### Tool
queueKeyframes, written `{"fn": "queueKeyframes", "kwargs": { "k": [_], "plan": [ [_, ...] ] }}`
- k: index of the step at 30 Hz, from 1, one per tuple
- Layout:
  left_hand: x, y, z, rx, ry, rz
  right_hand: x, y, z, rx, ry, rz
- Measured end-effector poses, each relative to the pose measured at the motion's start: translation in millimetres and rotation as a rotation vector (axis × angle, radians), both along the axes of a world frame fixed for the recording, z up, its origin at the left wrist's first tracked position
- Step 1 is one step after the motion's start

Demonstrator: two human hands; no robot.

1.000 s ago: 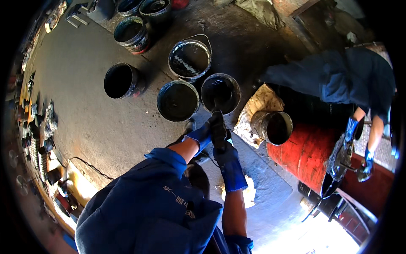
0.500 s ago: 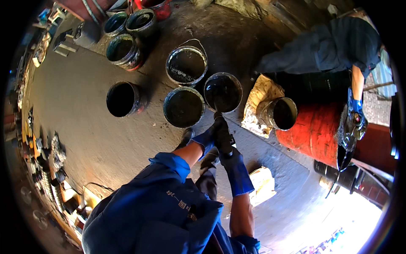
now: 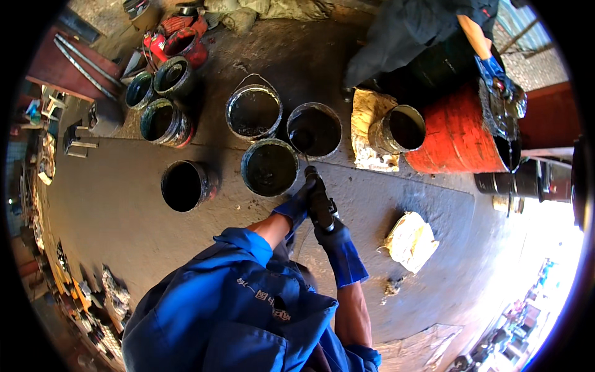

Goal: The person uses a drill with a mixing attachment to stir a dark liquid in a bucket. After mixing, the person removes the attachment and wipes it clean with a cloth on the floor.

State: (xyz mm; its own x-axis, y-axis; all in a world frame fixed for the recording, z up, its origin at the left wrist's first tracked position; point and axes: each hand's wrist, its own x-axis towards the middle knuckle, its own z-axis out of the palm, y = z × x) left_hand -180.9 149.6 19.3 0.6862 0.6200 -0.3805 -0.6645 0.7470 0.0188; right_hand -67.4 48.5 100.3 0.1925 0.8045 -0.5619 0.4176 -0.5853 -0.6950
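Both my hands wear blue, dark-stained gloves and grip a black drill-like power tool [image 3: 320, 209]. My left hand [image 3: 296, 204] is closed round its front part, and my right hand [image 3: 334, 239] is closed round its rear end. From the tool's front a thin rod reaches to an open bucket [image 3: 339, 133] of dark liquid; the rod's lower end cannot be made out. Beside that bucket stand one with a raised wire handle [image 3: 229, 116] and another with a greenish rim [image 3: 244, 170], both holding dark stuff.
A dark bucket [image 3: 211, 186] stands at left, with several more behind it [image 3: 186, 127]. At right are a metal bucket [image 3: 381, 133] on a stained sack [image 3: 365, 118], and a red drum [image 3: 446, 136] on its side. A co-worker's gloved hand [image 3: 494, 73] is at the drum's mouth. A pale sack [image 3: 411, 242] lies nearby.
My view has turned, so the buckets and drum sit differently in it. Both hands keep their grip on the drill-like power tool, its rod still at the same bucket.
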Motion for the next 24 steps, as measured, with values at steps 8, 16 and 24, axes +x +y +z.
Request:
{"fn": "queueKeyframes", "kwargs": {
  "k": [8,16,24],
  "plan": [
    [-22.8,-50.7,-15.4,0.198,0.227,-0.112,-34.6,-85.1,-22.5,0.262,-0.04,-0.055],
    [-62.8,-109.4,31.2,0.04,0.519,-0.351,-74.6,-163.8,-23.6,-0.045,0.109,-0.186],
    [-80.4,-128.7,54.9,0.048,0.503,-0.474,-107.7,-197.7,-18.2,0.224,0.101,-0.217]
  ]
}}
